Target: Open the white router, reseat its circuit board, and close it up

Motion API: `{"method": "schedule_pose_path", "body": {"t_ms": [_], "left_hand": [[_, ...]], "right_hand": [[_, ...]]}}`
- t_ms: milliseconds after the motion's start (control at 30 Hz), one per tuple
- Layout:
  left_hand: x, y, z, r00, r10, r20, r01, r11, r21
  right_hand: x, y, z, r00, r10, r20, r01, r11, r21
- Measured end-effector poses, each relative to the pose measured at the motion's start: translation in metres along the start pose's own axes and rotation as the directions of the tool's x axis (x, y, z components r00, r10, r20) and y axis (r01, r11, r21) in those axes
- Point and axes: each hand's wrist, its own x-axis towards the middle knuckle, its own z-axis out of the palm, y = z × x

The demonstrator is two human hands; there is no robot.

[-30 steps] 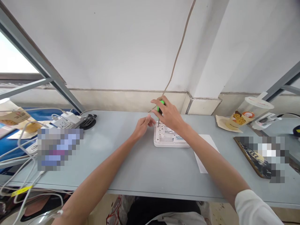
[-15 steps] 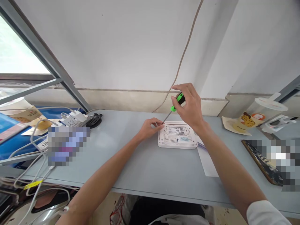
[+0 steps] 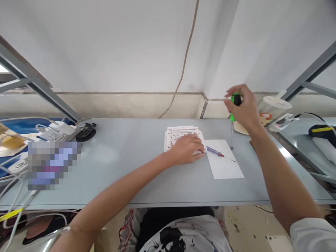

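Observation:
A white router lies on the grey table with its vented underside up. My left hand is laid across it, fingers bent over its right edge and covering much of the label. Off to the right, my right hand holds a green and black screwdriver above the table, its shaft pointing down and blurred. Between my hands, a sheet of white paper has a second, thin screwdriver with a clear purplish handle lying on it.
At the left stand a power strip with white chargers, a blurred-out phone, a black round object and loose white cables. A lidded drink cup is behind my right forearm. Metal frame posts rise at the sides.
My right hand has lifted the screwdriver off the router and carried it right. My left hand has slid from the router's upper left corner to its right side. The view has turned right.

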Motion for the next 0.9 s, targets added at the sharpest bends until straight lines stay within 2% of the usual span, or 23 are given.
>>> {"method": "schedule_pose_path", "body": {"t_ms": [33, 100, 133, 267, 400, 500, 600, 667, 800, 900], "left_hand": [[0.013, 0.009, 0.010, 0.997, 0.046, 0.066, -0.051, 0.995, 0.080], [0.039, 0.021, 0.025, 0.984, 0.086, 0.157, -0.118, 0.971, 0.208], [0.050, 0.023, 0.031, 0.981, 0.081, 0.174, -0.123, 0.961, 0.246], [0.083, 0.016, 0.042, 0.987, -0.010, 0.160, -0.038, 0.956, 0.292], [0.095, 0.007, 0.042, 0.959, -0.059, 0.279, -0.027, 0.955, 0.297], [0.081, 0.000, 0.029, 0.966, -0.081, 0.246, 0.012, 0.963, 0.270], [0.045, -0.015, 0.005, 0.982, -0.127, 0.141, 0.092, 0.969, 0.227], [0.016, -0.029, -0.012, 0.973, -0.173, 0.155, 0.141, 0.971, 0.195], [-0.031, -0.057, -0.034, 0.929, -0.289, 0.232, 0.267, 0.956, 0.122], [-0.054, -0.070, -0.038, 0.940, -0.306, 0.148, 0.297, 0.951, 0.081]], "right_hand": [[-0.007, 0.017, 0.000, 0.988, 0.152, 0.033, -0.150, 0.986, -0.070], [-0.023, 0.043, 0.005, 0.957, 0.261, 0.130, -0.241, 0.958, -0.154], [-0.031, 0.052, 0.009, 0.907, 0.334, 0.255, -0.271, 0.928, -0.254], [-0.059, 0.069, 0.023, 0.828, 0.358, 0.431, -0.231, 0.919, -0.319], [-0.067, 0.079, 0.026, 0.778, 0.378, 0.501, -0.212, 0.910, -0.357], [-0.068, 0.082, 0.025, 0.752, 0.396, 0.528, -0.210, 0.902, -0.378], [-0.070, 0.080, 0.026, 0.742, 0.395, 0.542, -0.198, 0.901, -0.385], [-0.073, 0.076, 0.027, 0.742, 0.386, 0.548, -0.184, 0.903, -0.387], [-0.081, 0.066, 0.030, 0.756, 0.343, 0.557, -0.133, 0.914, -0.383], [-0.085, 0.056, 0.030, 0.806, 0.330, 0.491, -0.093, 0.890, -0.446]]}}
